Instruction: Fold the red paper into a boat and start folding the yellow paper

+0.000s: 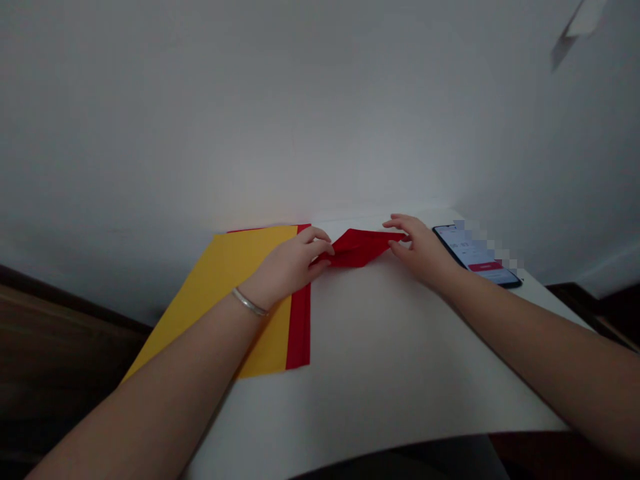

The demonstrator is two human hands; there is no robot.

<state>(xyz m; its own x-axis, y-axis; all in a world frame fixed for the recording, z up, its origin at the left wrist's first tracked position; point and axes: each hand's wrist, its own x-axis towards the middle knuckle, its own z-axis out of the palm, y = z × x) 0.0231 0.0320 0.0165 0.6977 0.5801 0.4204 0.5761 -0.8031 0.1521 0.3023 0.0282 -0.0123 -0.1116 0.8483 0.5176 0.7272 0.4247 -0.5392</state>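
Note:
A folded piece of red paper (361,248), pointed at both ends, is held just over the white table between my two hands. My left hand (307,257) pinches its left end between thumb and fingers. At the opposite tip, my right hand (413,245) grips the paper between thumb and forefinger, its other fingers raised. Beneath my left hand and forearm lies a yellow paper sheet (240,267), with red paper (299,333) showing from under its right and far edges.
Right of my right hand, a phone (477,257) with a lit screen lies on the white table (400,373). A pale wall (300,120) rises behind the table's far edge. Dark wood (65,340) is at the lower left.

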